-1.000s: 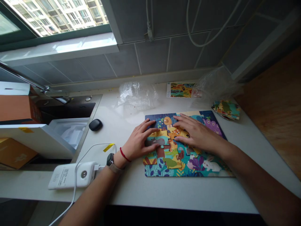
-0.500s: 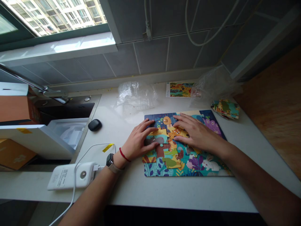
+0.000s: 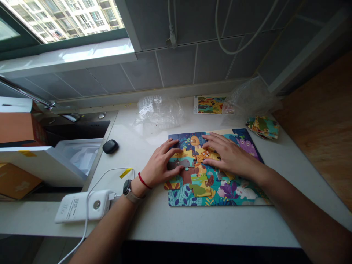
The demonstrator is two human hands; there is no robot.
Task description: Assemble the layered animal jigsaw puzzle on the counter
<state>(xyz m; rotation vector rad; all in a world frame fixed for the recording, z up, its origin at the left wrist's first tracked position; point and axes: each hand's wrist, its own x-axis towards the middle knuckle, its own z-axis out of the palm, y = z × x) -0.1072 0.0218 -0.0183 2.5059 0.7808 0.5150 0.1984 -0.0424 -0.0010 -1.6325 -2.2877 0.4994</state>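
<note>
A colourful animal jigsaw puzzle (image 3: 178, 200) lies flat on the white counter. On its left half sits a cluster of joined puzzle pieces (image 3: 200, 185) with a grey hippo, an orange spotted animal and a green crocodile, partly overlapping the picture below. My left hand (image 3: 159, 165) rests at the cluster's left side, fingers apart, thumb and fingertips touching the hippo piece (image 3: 183, 162). From the right, my right hand (image 3: 225, 152) lies over the spotted-animal piece (image 3: 204, 156) with its fingers spread. It hides part of the puzzle's middle.
A stack of puzzle pieces (image 3: 264, 127) sits at the back right, near a plastic bag (image 3: 250, 99) and a picture card (image 3: 210, 105). Another clear wrapper (image 3: 159, 110) lies behind. To the left are a black case (image 3: 110, 146), a cabled power bank (image 3: 79, 207) and a sink with boxes (image 3: 22, 128).
The joined pieces have slid slightly left, the lower-left one now jutting past the puzzle's edge. My left hand has shifted a little left with them; my right hand stays nearly still.
</note>
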